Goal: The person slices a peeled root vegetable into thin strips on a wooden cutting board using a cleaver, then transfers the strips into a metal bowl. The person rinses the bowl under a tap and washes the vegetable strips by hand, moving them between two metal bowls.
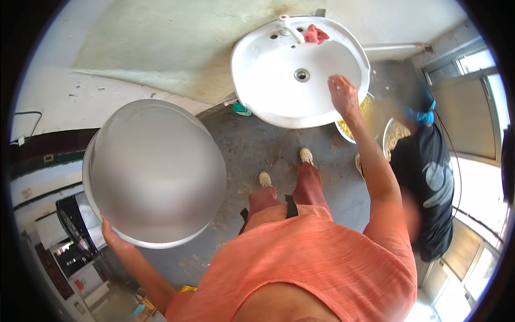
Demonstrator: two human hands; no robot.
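Note:
My left hand (114,237) grips the rim of a large round metal basin (157,173), held out at the left. Its fingers are partly hidden by the basin. Over the right part of a white washbasin (277,100) is my right hand (344,94), its fingers curled; whether it holds something small I cannot tell. A white tap (286,29) stands at the washbasin's back edge, and a pink-red cloth (316,35) lies beside its spout. The round drain (301,75) is left of my right hand.
At the right a person in a black shirt (426,189) bends near a bowl of yellow food pieces (346,128) and a bowl of paler pieces (396,137) on the floor. A green object (241,108) lies under the washbasin. A black fan (74,225) stands at the far left.

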